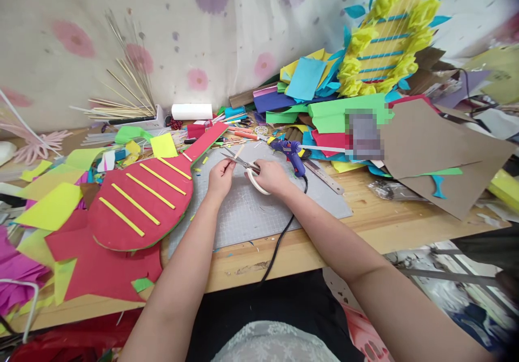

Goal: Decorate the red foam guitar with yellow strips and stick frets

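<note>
My right hand (271, 176) grips a pair of scissors (243, 162) with white handles, blades pointing left. My left hand (221, 178) is closed in a pinch right at the blade tips, holding a small thin strip that I cannot make out well. Both hands hover over a grey cutting mat (259, 210) on the wooden table (365, 216). Just left of the mat lies a red felt guitar shape (141, 210) with several yellow strips glued across it.
A blue glue gun (290, 151) lies behind my right hand, its black cord (284, 232) running off the front edge. A metal ruler (324, 175), brown cardboard (438, 156), heaps of coloured felt (324, 97), a yellow-and-blue guitar model (385, 43) and wooden sticks (125, 92) crowd the table.
</note>
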Available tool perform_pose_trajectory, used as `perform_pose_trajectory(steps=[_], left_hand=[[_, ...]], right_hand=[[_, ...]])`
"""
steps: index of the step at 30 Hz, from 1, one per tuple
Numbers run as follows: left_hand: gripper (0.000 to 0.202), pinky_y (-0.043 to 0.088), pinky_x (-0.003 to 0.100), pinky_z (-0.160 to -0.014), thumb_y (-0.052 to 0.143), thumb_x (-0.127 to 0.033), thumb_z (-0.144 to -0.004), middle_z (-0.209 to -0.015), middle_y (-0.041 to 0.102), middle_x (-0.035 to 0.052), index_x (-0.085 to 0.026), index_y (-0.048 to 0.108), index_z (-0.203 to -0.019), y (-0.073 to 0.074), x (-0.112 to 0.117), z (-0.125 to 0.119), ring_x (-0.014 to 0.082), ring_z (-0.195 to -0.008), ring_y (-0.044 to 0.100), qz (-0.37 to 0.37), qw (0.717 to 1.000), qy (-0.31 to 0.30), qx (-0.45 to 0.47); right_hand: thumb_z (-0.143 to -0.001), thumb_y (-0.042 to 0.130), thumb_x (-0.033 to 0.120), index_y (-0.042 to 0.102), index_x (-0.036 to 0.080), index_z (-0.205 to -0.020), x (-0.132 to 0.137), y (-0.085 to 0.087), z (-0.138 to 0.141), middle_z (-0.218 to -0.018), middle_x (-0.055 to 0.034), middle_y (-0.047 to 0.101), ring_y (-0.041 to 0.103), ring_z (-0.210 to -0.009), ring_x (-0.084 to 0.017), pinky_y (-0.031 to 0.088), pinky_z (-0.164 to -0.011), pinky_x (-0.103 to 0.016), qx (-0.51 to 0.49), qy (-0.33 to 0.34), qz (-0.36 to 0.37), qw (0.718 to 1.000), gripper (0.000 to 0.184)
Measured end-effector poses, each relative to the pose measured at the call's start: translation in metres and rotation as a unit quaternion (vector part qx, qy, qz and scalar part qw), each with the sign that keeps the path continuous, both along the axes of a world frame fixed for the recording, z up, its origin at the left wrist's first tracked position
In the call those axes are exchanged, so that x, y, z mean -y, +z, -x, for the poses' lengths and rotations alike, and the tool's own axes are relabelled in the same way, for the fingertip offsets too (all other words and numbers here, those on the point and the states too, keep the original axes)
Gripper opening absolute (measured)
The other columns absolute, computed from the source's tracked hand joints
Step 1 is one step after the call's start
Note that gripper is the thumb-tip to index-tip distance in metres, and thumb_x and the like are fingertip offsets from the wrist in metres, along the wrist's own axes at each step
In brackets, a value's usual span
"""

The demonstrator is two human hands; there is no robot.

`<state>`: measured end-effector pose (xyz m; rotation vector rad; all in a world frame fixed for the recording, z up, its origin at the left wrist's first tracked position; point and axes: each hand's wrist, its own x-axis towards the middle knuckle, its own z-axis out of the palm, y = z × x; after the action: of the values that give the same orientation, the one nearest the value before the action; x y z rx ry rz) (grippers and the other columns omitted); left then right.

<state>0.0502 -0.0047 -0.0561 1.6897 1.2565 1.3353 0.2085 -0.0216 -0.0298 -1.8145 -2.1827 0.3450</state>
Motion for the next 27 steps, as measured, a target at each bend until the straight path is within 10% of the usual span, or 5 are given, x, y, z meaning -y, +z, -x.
perform_pose_trajectory(steps=[27], left_hand=[[0.019,0.031,0.023,-0.054,0.045,-0.025,-0.082,-0.057,0.047,-0.0022,-0.019,0.049,-0.064,0.004,0.011,-0.003,0.0111,-0.054,0.042,0.02,0.994,0.038,-0.098]], right_hand=[[-0.08,0.042,0.043,0.064,0.019,-0.087,-0.001,-0.002,-0.003,-0.082,-0.0093,0.068,0.059,-0.073,-0.02,0.031,-0.06,-0.026,0.059,0.007,-0.007,0.998,0.034]])
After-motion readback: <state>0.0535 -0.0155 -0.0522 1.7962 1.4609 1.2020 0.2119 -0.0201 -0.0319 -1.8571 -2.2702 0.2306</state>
